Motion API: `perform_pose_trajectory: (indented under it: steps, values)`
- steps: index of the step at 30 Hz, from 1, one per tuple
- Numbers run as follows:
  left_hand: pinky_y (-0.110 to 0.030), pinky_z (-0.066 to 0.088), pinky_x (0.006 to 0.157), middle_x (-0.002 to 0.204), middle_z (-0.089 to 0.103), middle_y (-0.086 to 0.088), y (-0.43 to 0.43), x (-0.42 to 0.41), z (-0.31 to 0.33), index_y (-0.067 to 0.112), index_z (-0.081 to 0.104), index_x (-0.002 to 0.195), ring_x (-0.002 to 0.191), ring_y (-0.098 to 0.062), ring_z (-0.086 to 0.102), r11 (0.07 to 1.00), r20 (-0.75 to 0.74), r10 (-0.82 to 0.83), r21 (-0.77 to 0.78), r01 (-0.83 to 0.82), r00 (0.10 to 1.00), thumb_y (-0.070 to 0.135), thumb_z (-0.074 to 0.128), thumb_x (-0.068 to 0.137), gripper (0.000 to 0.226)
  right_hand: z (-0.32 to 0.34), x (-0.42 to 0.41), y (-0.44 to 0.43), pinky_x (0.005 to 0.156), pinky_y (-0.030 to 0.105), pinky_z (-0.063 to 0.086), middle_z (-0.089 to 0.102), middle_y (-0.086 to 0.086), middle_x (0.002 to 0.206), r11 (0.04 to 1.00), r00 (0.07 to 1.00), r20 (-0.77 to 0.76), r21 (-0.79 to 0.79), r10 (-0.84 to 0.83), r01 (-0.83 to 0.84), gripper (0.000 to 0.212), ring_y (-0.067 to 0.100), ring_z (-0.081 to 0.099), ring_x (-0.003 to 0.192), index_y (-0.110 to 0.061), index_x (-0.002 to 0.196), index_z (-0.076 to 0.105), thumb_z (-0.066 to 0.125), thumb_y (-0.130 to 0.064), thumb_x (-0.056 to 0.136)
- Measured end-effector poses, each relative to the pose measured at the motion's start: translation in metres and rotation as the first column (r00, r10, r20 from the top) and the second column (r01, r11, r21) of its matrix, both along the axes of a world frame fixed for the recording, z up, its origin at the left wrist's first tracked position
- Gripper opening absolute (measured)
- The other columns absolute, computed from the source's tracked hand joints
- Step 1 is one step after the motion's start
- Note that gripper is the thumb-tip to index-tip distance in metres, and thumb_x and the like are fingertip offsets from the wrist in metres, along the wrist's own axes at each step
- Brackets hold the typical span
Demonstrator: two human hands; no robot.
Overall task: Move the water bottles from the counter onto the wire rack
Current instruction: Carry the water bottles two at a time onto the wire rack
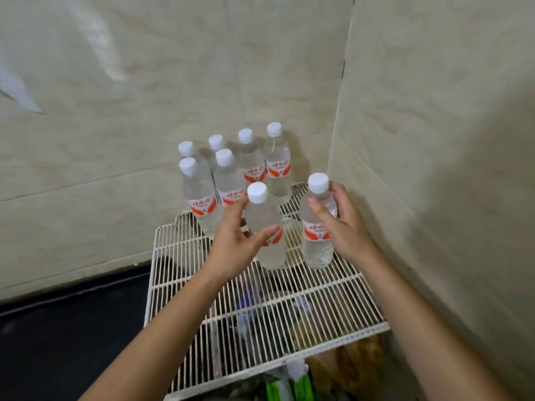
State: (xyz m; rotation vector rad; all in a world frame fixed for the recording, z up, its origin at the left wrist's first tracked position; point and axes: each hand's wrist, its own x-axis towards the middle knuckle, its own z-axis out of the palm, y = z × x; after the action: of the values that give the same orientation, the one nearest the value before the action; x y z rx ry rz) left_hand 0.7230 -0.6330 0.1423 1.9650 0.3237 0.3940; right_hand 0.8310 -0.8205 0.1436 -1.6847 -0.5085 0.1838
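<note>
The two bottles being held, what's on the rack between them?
Nothing stands there: in the head view only bare wire rack shows between the left-hand bottle and the right-hand bottle.

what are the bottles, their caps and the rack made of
Bottles: clear, glossy plastic by the look; the rack wires show through them. Caps: opaque white, probably plastic, with a matte look. Rack: thin parallel wires, likely metal with a white or cream coating; bare metal doesn't show, so that is a guess.
</note>
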Motion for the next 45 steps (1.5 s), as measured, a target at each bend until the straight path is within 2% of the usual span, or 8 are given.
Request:
perform_pose_trajectory:
  steps: [4, 6, 9, 13, 17, 23, 35, 45]
  values:
    - [-0.036, 0.051, 0.102, 0.136, 0.049, 0.011, 0.004, 0.014, 0.008, 0.027, 0.045, 0.141, 0.126, -0.011, 0.051, 0.971, 0.008, -0.024, 0.239, 0.021, 1.0, 0.039, 0.082, 0.077, 0.075, 0.009, 0.025, -0.003, 0.091, 0.049, 0.055, 0.07, -0.009, 0.106, 0.991, 0.985, 0.14, -0.075, -0.097, 0.109, 0.032, 0.01, 0.068, 0.099, -0.036, 0.105, 0.064, 0.068, -0.053, 0.079]
    - [-0.025, 0.051, 0.095, 0.138, 0.052, 0.014, 0.005, 0.017, 0.019, 0.03, 0.046, 0.145, 0.123, -0.004, 0.052, 0.964, 0.07, -0.058, 0.262, 0.037, 0.996, 0.045, 0.078, 0.078, 0.075, 0.019, 0.032, -0.005, 0.091, 0.038, 0.057, 0.068, -0.014, 0.112, 0.978, 0.963, 0.253, -0.158, -0.091, 0.134, 0.041, 0.003, 0.066, 0.102, -0.039, 0.115, 0.067, 0.068, -0.061, 0.08]
    - [-0.027, 0.054, 0.089, 0.129, 0.062, 0.013, 0.015, 0.018, 0.028, 0.029, 0.059, 0.138, 0.113, -0.001, 0.059, 0.962, 0.099, -0.127, 0.254, 0.099, 0.987, 0.054, 0.07, 0.078, 0.066, 0.033, 0.035, -0.01, 0.088, 0.033, 0.057, 0.069, -0.015, 0.106, 0.945, 0.952, 0.304, -0.305, -0.024, 0.121, 0.052, 0.001, 0.066, 0.096, -0.038, 0.122, 0.068, 0.067, -0.068, 0.079]
    - [-0.021, 0.051, 0.08, 0.106, 0.068, 0.008, 0.036, 0.025, 0.043, 0.025, 0.069, 0.125, 0.093, -0.004, 0.061, 0.909, 0.048, -0.212, 0.377, 0.179, 0.976, 0.042, 0.079, 0.08, 0.049, 0.049, 0.043, -0.004, 0.083, 0.041, 0.056, 0.069, -0.01, 0.092, 0.92, 0.939, 0.343, -0.373, 0.016, 0.121, 0.03, 0.009, 0.066, 0.087, -0.032, 0.107, 0.072, 0.072, -0.052, 0.084]
    - [-0.03, 0.051, 0.074, 0.098, 0.074, 0.008, 0.041, 0.05, 0.066, 0.023, 0.074, 0.116, 0.086, -0.007, 0.063, 0.877, 0.08, -0.171, 0.466, 0.115, 0.982, 0.039, 0.081, 0.08, 0.039, 0.056, 0.055, 0.017, 0.088, 0.039, 0.055, 0.067, -0.016, 0.097, 0.929, 0.926, 0.375, -0.354, 0.039, 0.104, 0.028, 0.008, 0.067, 0.092, -0.033, 0.114, 0.072, 0.073, -0.043, 0.088]
    - [-0.039, 0.045, 0.078, 0.076, 0.07, 0.005, 0.061, 0.087, 0.082, 0.026, 0.074, 0.087, 0.079, -0.021, 0.06, 0.657, 0.047, -0.07, 0.754, 0.011, 0.996, 0.058, 0.071, 0.077, 0.034, 0.058, 0.083, 0.054, 0.09, 0.038, 0.054, 0.07, -0.004, 0.113, 0.92, 0.932, 0.353, -0.385, 0.076, 0.071, 0.037, 0.016, 0.066, 0.101, -0.026, 0.123, 0.07, 0.075, -0.037, 0.088]
    - [-0.039, 0.054, 0.074, 0.102, 0.072, 0.001, 0.075, 0.109, 0.063, 0.023, 0.07, 0.118, 0.09, -0.018, 0.066, 0.697, 0.057, 0.07, 0.711, -0.09, 0.996, 0.053, 0.074, 0.082, 0.047, 0.048, 0.103, 0.09, 0.087, 0.041, 0.055, 0.071, -0.003, 0.111, 0.897, 0.907, 0.415, -0.422, 0.064, 0.131, 0.039, 0.018, 0.068, 0.095, -0.029, 0.122, 0.069, 0.074, -0.044, 0.086]
    - [-0.041, 0.052, 0.077, 0.097, 0.074, -0.002, 0.079, 0.11, 0.05, 0.02, 0.07, 0.119, 0.089, -0.023, 0.066, 0.633, 0.117, 0.056, 0.764, -0.126, 0.992, 0.053, 0.075, 0.081, 0.051, 0.046, 0.085, 0.084, 0.086, 0.03, 0.048, 0.068, 0.002, 0.125, 0.9, 0.893, 0.447, -0.412, 0.059, 0.147, 0.042, 0.023, 0.063, 0.111, -0.021, 0.131, 0.064, 0.07, -0.037, 0.092]
